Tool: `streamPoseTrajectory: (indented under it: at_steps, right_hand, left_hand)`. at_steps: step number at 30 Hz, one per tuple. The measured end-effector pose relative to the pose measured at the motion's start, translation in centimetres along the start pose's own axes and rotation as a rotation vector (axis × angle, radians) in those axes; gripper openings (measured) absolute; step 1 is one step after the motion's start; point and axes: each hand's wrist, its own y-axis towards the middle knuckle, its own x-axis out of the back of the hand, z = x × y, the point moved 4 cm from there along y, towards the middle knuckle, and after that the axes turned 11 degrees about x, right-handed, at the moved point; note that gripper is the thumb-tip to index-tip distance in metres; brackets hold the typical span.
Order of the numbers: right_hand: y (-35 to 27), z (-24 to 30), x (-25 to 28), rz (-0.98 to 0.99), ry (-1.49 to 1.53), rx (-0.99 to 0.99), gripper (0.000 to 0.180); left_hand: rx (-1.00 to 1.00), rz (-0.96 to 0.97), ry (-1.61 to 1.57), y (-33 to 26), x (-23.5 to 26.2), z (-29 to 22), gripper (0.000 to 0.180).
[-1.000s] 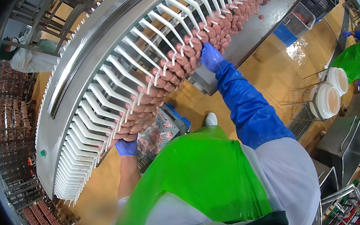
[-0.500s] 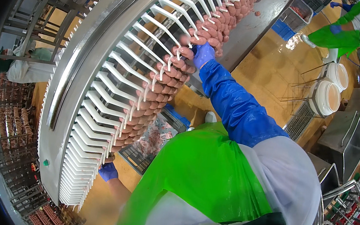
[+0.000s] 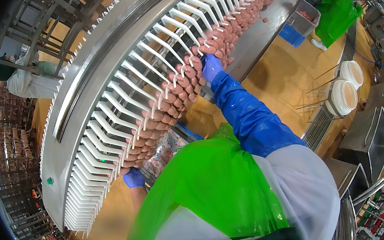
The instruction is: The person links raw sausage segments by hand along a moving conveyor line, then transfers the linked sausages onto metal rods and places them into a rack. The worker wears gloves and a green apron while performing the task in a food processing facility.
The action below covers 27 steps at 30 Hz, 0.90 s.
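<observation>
Linked pink sausages (image 3: 171, 99) hang in loops from the white hooks (image 3: 123, 95) along a curved steel conveyor rail (image 3: 80, 79). My right hand (image 3: 211, 67), in a purple-blue glove and blue sleeve, closes around links in the upper part of the row; its fingertips are partly hidden among them. At the lower end of the row, my left hand (image 3: 133, 178), gloved alike, is curled against the last links. The hooks below it carry no sausages.
A steel table (image 3: 263, 43) runs under the far sausages. Below the row sits a dark crate (image 3: 148, 177) with a clear bag of meat scraps (image 3: 159, 156). Grey and blue crates (image 3: 292, 35), a co-worker in a green apron (image 3: 337, 18) and white buckets (image 3: 344, 97) stand to the right.
My left hand has moved up and right, with sausages still beside it. My right hand has shifted slightly down and left along the row. The co-worker at upper right has moved partly out of view.
</observation>
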Motion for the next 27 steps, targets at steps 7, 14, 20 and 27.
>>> streamPoseTrajectory:
  at_steps: [7, 14, 20, 27]
  right_hand:
    - [0.7, 1.4, 0.2, -0.047, -0.032, -0.056, 0.036]
    - [1.7, 6.7, 6.2, 0.652, -0.738, -0.742, 0.027]
    - [23.9, 25.2, 15.3, 0.151, -1.055, 0.367, 0.03]
    - [42.5, 31.5, 22.9, -0.083, -1.066, 0.079, 0.037]
  left_hand:
    - [0.005, -0.041, 0.002, 1.8, -2.5, 1.8, 0.046]
    - [0.0, -0.113, 0.029, 4.9, -5.6, 4.4, 0.045]
    - [-0.02, -0.249, 0.06, 6.8, -9.0, 6.5, 0.044]
    - [-0.03, -0.44, 0.119, 6.4, -12.1, 7.4, 0.042]
